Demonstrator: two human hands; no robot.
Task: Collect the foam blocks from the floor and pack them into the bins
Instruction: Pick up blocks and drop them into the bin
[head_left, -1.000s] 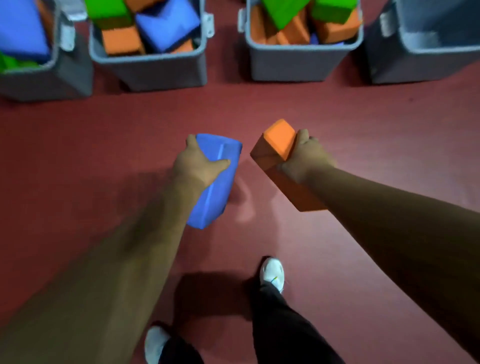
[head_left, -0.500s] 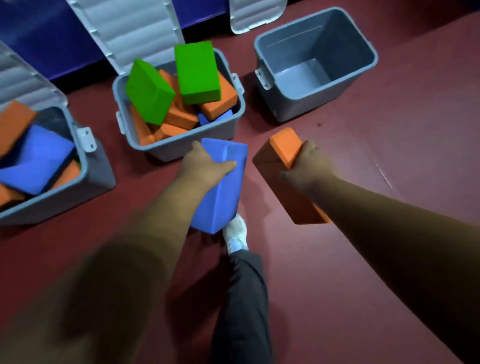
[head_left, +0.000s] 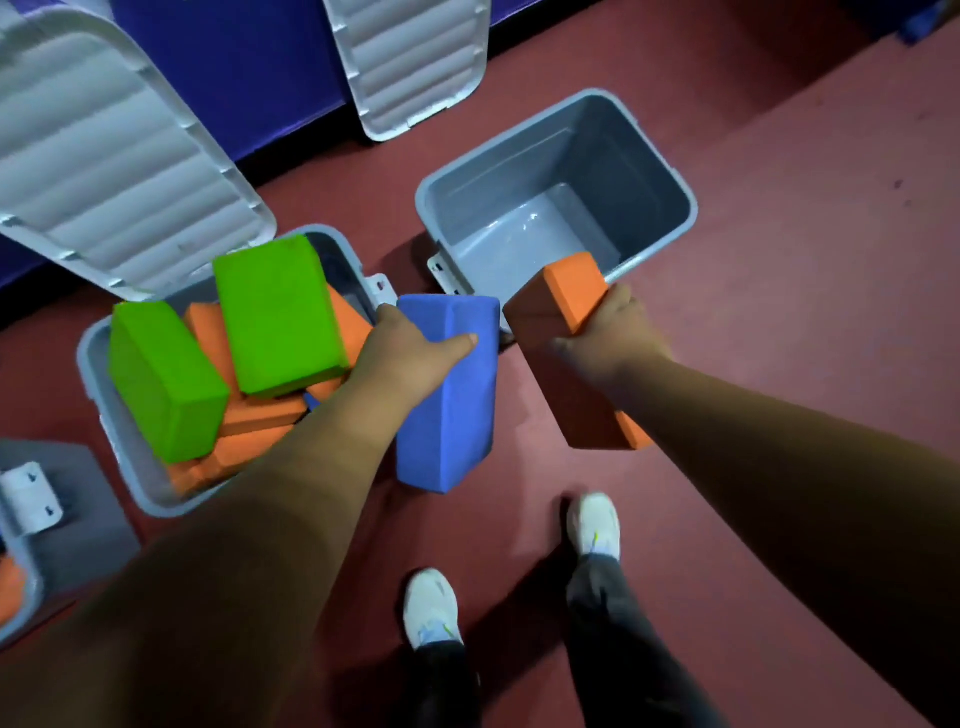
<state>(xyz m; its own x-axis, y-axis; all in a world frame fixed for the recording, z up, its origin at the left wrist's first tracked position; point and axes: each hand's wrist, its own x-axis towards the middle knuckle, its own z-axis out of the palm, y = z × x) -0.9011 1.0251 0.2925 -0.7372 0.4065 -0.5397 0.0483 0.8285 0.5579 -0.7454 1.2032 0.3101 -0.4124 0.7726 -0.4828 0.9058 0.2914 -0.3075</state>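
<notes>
Head view, orange block: my right hand grips it, fingers wrapped round its upper half. Its top end shows over the near rim of the empty bin. Its long axis slants from that rim down and back toward me.
Blue block: my left hand holds it, thumb across the front face and the other fingers hidden behind. It hangs just outside the empty bin's near-left corner, long axis close to upright, lower end toward the floor.
Nearer hand: the right. Its block already meets the empty bin's rim, while the blue one sits a little to the left of that rim.
Coming move, as I judge it: push the orange block forward over the rim and let it go flat, then swing the blue one rightward after it.
Full bin: left of the empty bin, heaped above its rim with green blocks and orange ones. I judge there is little room left in it.
Lids: one is propped beyond the empty bin's far-left side, another behind the full bin.
Shoes: both on the near side of the empty bin, well short of it.
</notes>
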